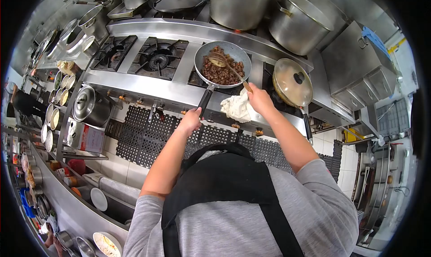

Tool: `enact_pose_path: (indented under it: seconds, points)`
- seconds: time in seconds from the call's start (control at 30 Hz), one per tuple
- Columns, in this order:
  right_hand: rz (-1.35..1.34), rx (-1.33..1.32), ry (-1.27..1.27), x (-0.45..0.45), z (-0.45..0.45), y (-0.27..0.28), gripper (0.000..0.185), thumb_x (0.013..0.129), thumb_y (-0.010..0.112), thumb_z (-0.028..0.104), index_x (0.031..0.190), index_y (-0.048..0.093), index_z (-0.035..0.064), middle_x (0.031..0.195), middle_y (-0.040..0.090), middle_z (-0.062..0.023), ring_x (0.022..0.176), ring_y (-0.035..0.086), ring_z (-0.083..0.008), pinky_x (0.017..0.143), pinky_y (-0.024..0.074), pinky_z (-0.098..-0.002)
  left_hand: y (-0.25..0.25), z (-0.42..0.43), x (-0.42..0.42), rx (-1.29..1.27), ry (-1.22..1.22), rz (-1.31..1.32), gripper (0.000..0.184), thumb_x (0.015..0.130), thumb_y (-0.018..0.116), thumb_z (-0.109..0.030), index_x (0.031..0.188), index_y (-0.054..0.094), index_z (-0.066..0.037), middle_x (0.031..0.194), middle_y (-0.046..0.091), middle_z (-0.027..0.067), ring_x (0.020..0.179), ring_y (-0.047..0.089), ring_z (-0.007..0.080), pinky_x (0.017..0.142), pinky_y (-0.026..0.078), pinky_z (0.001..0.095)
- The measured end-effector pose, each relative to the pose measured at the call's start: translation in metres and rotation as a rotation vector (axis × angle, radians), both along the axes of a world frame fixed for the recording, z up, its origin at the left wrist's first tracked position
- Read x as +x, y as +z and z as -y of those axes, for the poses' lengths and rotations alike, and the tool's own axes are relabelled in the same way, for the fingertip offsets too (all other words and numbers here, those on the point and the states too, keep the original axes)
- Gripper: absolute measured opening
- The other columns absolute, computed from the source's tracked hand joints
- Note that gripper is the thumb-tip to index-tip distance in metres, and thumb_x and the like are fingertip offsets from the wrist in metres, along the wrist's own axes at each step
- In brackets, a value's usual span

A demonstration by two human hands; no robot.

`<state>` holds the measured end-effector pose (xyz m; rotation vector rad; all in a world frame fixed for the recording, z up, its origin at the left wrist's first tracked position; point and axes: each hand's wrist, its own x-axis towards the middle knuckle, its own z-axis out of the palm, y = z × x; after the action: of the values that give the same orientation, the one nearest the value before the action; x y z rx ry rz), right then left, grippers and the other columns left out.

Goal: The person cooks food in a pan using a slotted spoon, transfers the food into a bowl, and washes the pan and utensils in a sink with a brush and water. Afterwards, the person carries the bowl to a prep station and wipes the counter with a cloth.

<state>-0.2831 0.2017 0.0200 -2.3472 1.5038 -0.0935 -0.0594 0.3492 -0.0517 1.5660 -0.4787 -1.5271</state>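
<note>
My left hand (191, 121) is closed around the black handle of a frying pan (200, 55), which stands on a burner of the stove. Browned chopped meat, or something like it, (221, 77) covers much of the pan's bottom. In my right hand (260, 98) is the handle of a wooden spoon (235, 73), its bowl resting among the pieces in the pan. A crumpled whitish cloth (236, 107) lies on the stove's front edge, just below and left of my right hand.
Right of the pan sits a lidded pan (292, 82), its handle jutting past the stove front. Large stockpots (242, 7) line the back. Bare burner grates (158, 59) lie to the left. Behind on the left runs a steel counter (72, 185) with containers; black rubber mats (143, 133) cover the floor.
</note>
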Motion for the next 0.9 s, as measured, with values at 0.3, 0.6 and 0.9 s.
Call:
enact_pose_path:
  seconds: [0.3, 0.6, 0.9]
  points:
    - [-0.180, -0.130, -0.079, -0.024, 0.019, 0.034, 0.039, 0.089, 0.047, 0.023, 0.125, 0.045, 0.0080, 0.090, 0.062, -0.0250, 0.084, 0.061, -0.0394, 0.074, 0.0474, -0.0498, 0.000, -0.001, 0.003, -0.004, -0.015, -0.027, 0.034, 0.096, 0.039, -0.033, 0.103, 0.048, -0.001, 0.078, 0.050, 0.0058, 0.048, 0.038, 0.0099, 0.041, 0.030, 0.0249]
    - [0.274, 0.444, -0.278, -0.003, 0.025, -0.021, 0.034, 0.089, 0.049, 0.020, 0.119, 0.050, 0.0040, 0.075, 0.061, -0.0160, 0.056, 0.058, -0.0230, 0.047, 0.0436, -0.0369, 0.002, 0.000, 0.002, -0.006, -0.033, 0.009, 0.033, 0.096, 0.038, -0.033, 0.103, 0.048, -0.002, 0.077, 0.050, 0.0049, 0.048, 0.039, 0.0091, 0.040, 0.030, 0.0242]
    - [0.355, 0.306, -0.164, 0.001, 0.091, -0.065, 0.032, 0.092, 0.048, 0.022, 0.122, 0.052, 0.0119, 0.068, 0.051, -0.0054, 0.046, 0.045, -0.0109, 0.038, 0.0327, -0.0279, 0.001, 0.002, -0.001, 0.011, -0.027, 0.074, 0.033, 0.096, 0.038, -0.032, 0.105, 0.048, -0.002, 0.073, 0.051, 0.0041, 0.045, 0.038, 0.0089, 0.039, 0.031, 0.0241]
